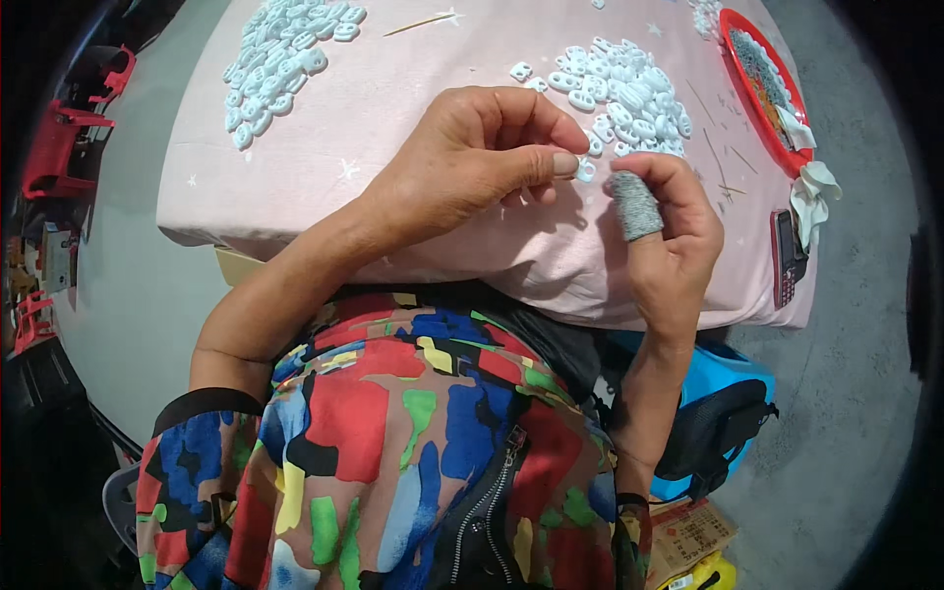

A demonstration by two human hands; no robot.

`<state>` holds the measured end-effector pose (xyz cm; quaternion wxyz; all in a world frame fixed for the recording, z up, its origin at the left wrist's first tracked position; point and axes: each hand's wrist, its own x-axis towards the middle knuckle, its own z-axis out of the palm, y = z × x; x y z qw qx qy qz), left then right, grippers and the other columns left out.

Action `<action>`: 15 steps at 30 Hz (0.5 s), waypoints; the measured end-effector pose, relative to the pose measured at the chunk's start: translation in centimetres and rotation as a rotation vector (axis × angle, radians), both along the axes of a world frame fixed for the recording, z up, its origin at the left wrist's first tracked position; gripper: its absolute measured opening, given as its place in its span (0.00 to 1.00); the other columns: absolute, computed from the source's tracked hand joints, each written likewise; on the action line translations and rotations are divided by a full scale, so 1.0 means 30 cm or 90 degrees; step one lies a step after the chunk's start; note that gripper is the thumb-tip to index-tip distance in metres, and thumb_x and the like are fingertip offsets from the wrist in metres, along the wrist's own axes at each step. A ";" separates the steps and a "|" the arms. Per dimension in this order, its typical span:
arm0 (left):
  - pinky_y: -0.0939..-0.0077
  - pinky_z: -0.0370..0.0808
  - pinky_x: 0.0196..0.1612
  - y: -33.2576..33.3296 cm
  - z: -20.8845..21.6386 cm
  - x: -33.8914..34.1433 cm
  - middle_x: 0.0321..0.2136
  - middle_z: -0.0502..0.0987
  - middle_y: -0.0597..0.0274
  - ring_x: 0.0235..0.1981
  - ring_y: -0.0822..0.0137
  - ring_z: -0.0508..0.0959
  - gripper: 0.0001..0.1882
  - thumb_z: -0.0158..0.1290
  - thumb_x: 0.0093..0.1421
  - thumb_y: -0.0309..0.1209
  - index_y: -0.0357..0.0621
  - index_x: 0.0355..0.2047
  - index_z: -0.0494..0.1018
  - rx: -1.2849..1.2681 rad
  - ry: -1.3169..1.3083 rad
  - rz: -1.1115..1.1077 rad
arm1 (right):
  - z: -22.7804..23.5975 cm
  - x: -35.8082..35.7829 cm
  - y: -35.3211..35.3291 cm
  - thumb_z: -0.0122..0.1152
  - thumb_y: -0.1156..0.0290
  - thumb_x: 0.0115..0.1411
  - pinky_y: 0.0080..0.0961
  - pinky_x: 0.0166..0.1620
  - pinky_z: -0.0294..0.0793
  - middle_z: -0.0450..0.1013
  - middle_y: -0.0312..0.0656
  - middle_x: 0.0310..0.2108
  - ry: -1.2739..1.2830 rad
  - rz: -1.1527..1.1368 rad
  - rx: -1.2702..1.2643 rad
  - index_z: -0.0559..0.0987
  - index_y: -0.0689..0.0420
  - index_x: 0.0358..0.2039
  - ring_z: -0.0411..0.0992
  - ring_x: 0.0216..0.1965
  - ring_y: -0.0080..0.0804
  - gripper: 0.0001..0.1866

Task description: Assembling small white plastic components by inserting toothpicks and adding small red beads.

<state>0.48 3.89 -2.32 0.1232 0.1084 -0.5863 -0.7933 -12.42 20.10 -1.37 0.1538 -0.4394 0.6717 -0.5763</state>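
My left hand (492, 147) pinches a small white plastic piece with a hole (585, 170) between thumb and fingers, just above the table's near side. Close on its right, my right hand (674, 211) is closed, thumb against the bent index finger. A grey knitted cover (634, 205) wraps that thumb. Whatever lies between those fingertips is too small or hidden to make out. Right behind the hands spreads a pile of white oval plastic pieces with holes (629, 93). A second heap of such white pieces (280, 64) lies at the far left.
A pink cloth (324, 128) covers the table. On it lie thin wooden sticks (415, 26). At the right are a red tray (733, 39) with grey and orange bits, a crumpled white tissue (814, 192) and a keypad phone (784, 258). A blue container (723, 379) stands below.
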 end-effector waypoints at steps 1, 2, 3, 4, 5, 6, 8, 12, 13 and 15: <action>0.87 0.74 0.34 0.002 0.004 0.000 0.31 0.78 0.68 0.29 0.79 0.76 0.09 0.57 0.61 0.26 0.38 0.42 0.76 0.002 -0.010 -0.008 | 0.002 0.009 -0.005 0.59 0.82 0.59 0.14 0.40 0.71 0.74 0.33 0.32 -0.044 0.015 0.002 0.78 0.63 0.39 0.71 0.36 0.16 0.07; 0.87 0.74 0.34 0.007 0.000 -0.002 0.31 0.78 0.68 0.29 0.79 0.76 0.09 0.57 0.61 0.26 0.38 0.42 0.76 0.002 -0.012 -0.008 | 0.005 0.017 -0.009 0.59 0.82 0.59 0.14 0.40 0.71 0.74 0.33 0.32 -0.046 0.014 0.002 0.78 0.63 0.39 0.71 0.36 0.16 0.07; 0.86 0.74 0.35 0.014 -0.006 -0.006 0.31 0.78 0.68 0.30 0.79 0.76 0.09 0.57 0.61 0.25 0.38 0.42 0.76 -0.018 0.020 0.006 | 0.008 0.024 -0.010 0.59 0.82 0.59 0.14 0.40 0.71 0.75 0.34 0.33 -0.080 0.014 -0.005 0.78 0.64 0.39 0.71 0.36 0.16 0.07; 0.85 0.74 0.36 0.019 -0.010 -0.009 0.31 0.78 0.68 0.31 0.79 0.76 0.08 0.57 0.61 0.25 0.38 0.41 0.76 -0.039 0.053 0.020 | 0.009 0.028 -0.010 0.60 0.82 0.59 0.14 0.40 0.72 0.76 0.35 0.34 -0.114 0.014 -0.012 0.79 0.65 0.39 0.71 0.36 0.16 0.07; 0.85 0.74 0.36 0.022 -0.011 -0.010 0.31 0.78 0.68 0.31 0.79 0.76 0.08 0.57 0.61 0.25 0.38 0.41 0.76 -0.039 0.052 0.020 | 0.006 0.028 -0.010 0.60 0.82 0.59 0.14 0.40 0.72 0.76 0.35 0.34 -0.115 0.013 -0.011 0.79 0.65 0.39 0.71 0.36 0.16 0.07; 0.85 0.74 0.36 0.024 -0.012 -0.010 0.31 0.78 0.68 0.32 0.79 0.76 0.08 0.57 0.61 0.25 0.38 0.41 0.76 -0.037 0.053 0.017 | 0.003 0.027 -0.011 0.60 0.82 0.59 0.14 0.40 0.72 0.76 0.35 0.35 -0.113 0.020 -0.018 0.79 0.65 0.39 0.72 0.36 0.16 0.07; 0.84 0.74 0.37 0.023 -0.012 -0.009 0.32 0.78 0.67 0.33 0.79 0.76 0.08 0.56 0.61 0.25 0.38 0.41 0.76 -0.034 0.053 0.016 | -0.001 0.025 -0.011 0.60 0.82 0.59 0.14 0.40 0.72 0.76 0.36 0.36 -0.111 0.028 -0.024 0.79 0.65 0.38 0.72 0.37 0.16 0.07; 0.85 0.74 0.37 0.026 -0.013 -0.006 0.31 0.78 0.67 0.33 0.79 0.76 0.08 0.56 0.61 0.25 0.38 0.40 0.76 -0.048 0.066 0.020 | 0.002 0.029 -0.015 0.61 0.84 0.57 0.14 0.41 0.72 0.76 0.36 0.36 -0.119 0.036 -0.018 0.79 0.66 0.39 0.72 0.37 0.17 0.08; 0.85 0.74 0.36 0.029 -0.013 -0.004 0.31 0.78 0.68 0.33 0.79 0.76 0.08 0.57 0.61 0.25 0.38 0.41 0.76 -0.040 0.068 0.032 | 0.003 0.033 -0.018 0.61 0.84 0.57 0.13 0.41 0.72 0.76 0.36 0.35 -0.116 0.030 -0.013 0.79 0.66 0.38 0.72 0.37 0.17 0.08; 0.86 0.74 0.35 0.026 -0.002 0.002 0.31 0.78 0.67 0.32 0.79 0.76 0.09 0.57 0.61 0.25 0.38 0.41 0.76 -0.007 0.029 0.029 | -0.012 0.038 -0.022 0.61 0.85 0.57 0.13 0.41 0.72 0.76 0.36 0.35 -0.126 0.013 -0.032 0.79 0.66 0.38 0.73 0.37 0.17 0.08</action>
